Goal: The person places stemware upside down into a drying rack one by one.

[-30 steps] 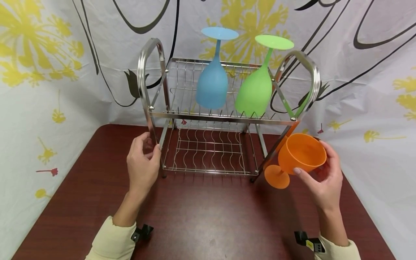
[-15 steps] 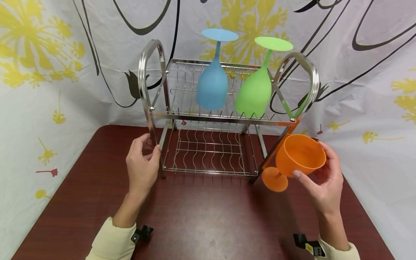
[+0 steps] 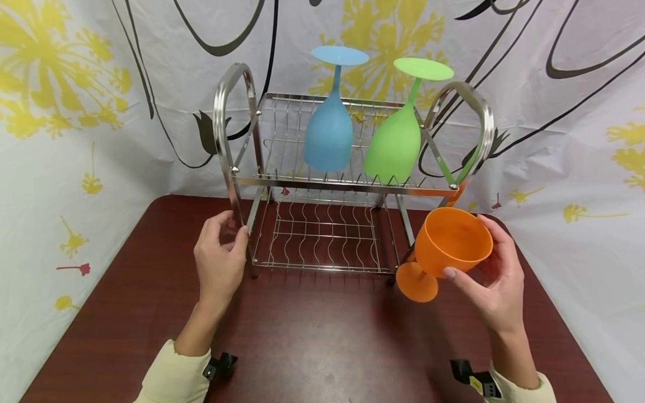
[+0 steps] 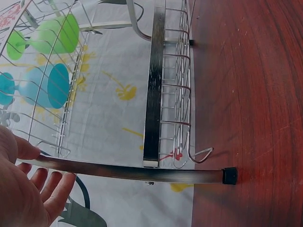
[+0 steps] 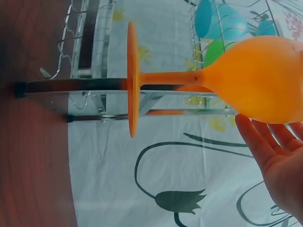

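My right hand (image 3: 496,280) holds an orange plastic goblet (image 3: 450,240) by its bowl, thumb at the near side and fingers behind. The goblet is held bowl up and tilted, its foot toward the lower left, in front of the rack's right leg. My left hand (image 3: 221,260) grips the front left leg of a two-tier metal dish rack (image 3: 312,182); in the left wrist view the thumb lies on one side of the leg (image 4: 118,171) and the fingers on the other. On the upper tier a blue goblet (image 3: 328,134) and a leaning green goblet (image 3: 395,145) stand upside down.
The rack stands on a dark red wooden table (image 3: 322,336); its lower tier (image 3: 325,235) has wavy wires. A white cloth (image 3: 90,168) with yellow and black flower prints hangs behind and at both sides.
My right hand has moved left and slightly toward me with the orange goblet. The left hand stays on the rack's leg, and the blue and green goblets keep their places.
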Demonstrator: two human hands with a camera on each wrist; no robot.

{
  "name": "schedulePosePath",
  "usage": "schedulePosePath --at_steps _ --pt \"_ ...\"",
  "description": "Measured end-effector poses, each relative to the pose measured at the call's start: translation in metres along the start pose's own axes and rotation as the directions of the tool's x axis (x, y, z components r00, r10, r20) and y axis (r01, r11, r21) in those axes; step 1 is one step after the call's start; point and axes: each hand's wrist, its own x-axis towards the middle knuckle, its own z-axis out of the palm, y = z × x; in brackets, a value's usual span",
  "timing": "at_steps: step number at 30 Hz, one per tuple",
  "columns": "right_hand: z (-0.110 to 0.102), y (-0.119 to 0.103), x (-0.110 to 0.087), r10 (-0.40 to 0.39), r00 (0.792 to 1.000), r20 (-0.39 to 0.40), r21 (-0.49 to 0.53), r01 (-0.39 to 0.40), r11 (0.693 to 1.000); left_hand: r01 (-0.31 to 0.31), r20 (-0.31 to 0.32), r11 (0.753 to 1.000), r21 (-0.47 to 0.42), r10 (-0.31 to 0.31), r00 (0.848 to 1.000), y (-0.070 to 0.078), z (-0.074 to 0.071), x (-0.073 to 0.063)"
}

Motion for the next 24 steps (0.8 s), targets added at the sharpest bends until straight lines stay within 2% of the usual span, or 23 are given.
schedulePosePath --at_steps 13,24 --pt "0.014 -0.005 0.007 0.013 0.997 0.072 -0.037 -0.01 0.999 -0.011 0.006 1.0 0.016 0.011 1.0 -0.003 0.0 0.001" --pt "0.021 -0.008 0.014 0.027 0.997 0.078 -0.052 -0.023 0.998 -0.012 -0.005 1.0 0.016 0.012 1.0 -0.002 0.001 0.0"
